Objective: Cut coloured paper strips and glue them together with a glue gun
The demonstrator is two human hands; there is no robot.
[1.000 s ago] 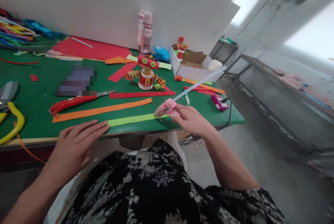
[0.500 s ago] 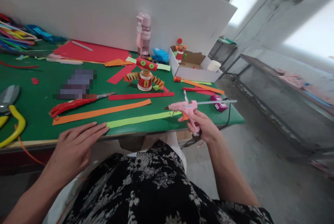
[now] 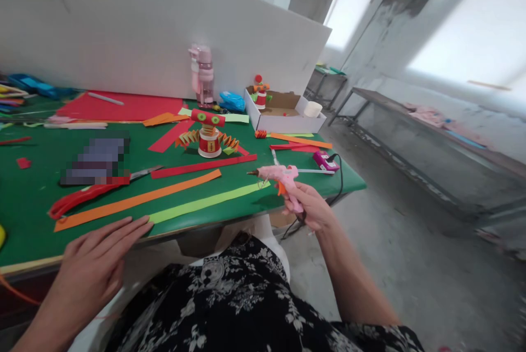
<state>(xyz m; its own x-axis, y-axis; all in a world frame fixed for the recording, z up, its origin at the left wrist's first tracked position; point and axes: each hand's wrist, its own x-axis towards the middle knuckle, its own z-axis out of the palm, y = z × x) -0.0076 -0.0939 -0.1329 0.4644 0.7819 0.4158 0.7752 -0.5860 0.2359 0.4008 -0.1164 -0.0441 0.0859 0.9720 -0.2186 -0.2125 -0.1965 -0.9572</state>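
My left hand (image 3: 98, 256) lies flat at the table's front edge, fingers stretched, fingertips on the left end of a light green paper strip (image 3: 205, 201). My right hand (image 3: 308, 204) is wrapped round the handle of a pink glue gun (image 3: 283, 175); its nozzle points left, above the strip's right end. Behind the green strip lie an orange strip (image 3: 139, 198) and a red strip (image 3: 205, 166). A paper-cup figure (image 3: 209, 141) with a red head, green eyes and folded orange arms stands behind them.
Red scissors (image 3: 90, 192) and a blurred-out dark object (image 3: 96, 160) lie at the left. Farther back are red paper (image 3: 135, 107), a pink bottle (image 3: 202, 78) and a white box (image 3: 283, 122) with another figure. A purple box (image 3: 325, 161) sits at the right, beside a black cable.
The view has shifted, so the table's things appear lower and farther left. My right hand has tilted the glue gun slightly; my left hand remains on the green strip's end.
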